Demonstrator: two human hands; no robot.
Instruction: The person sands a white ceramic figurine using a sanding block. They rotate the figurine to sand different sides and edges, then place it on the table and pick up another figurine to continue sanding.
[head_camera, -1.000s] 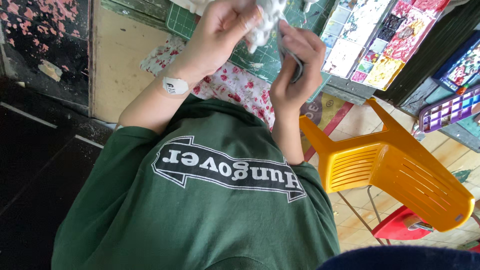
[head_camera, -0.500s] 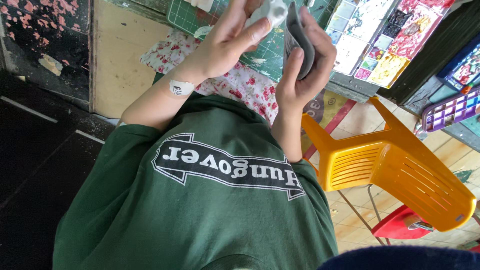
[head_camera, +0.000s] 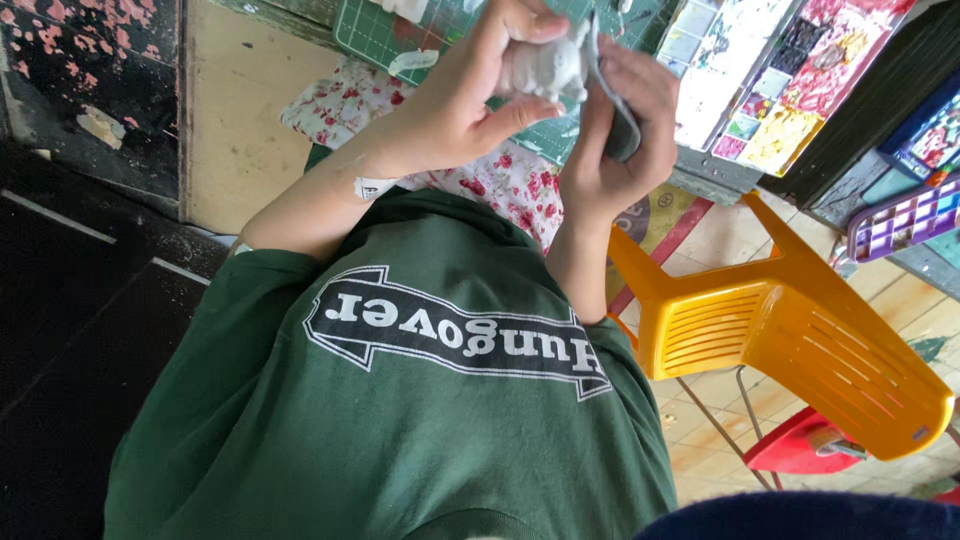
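Note:
My left hand (head_camera: 455, 105) is raised in front of my chest and grips a small white unpainted figurine (head_camera: 545, 68) between thumb and fingers. A white sticker or plaster sits on that wrist. My right hand (head_camera: 610, 165) holds a flat grey pad (head_camera: 625, 138) on edge, pressed against the right side of the figurine. Both hands hover above a green cutting mat (head_camera: 375, 30) and a floral cloth (head_camera: 335, 105) at the table edge. My green printed T-shirt fills the lower view.
Paint-smeared mixing palettes (head_camera: 760, 80) lie on the table at the upper right, with a purple paint tray (head_camera: 900, 215) further right. A yellow plastic chair (head_camera: 800, 340) stands beside me, a red stool (head_camera: 800, 445) under it. A dark speckled panel (head_camera: 90, 90) is at the left.
Both hands have come lower and closer in the view. The grey pad has shifted against the figurine, which my left hand has turned slightly.

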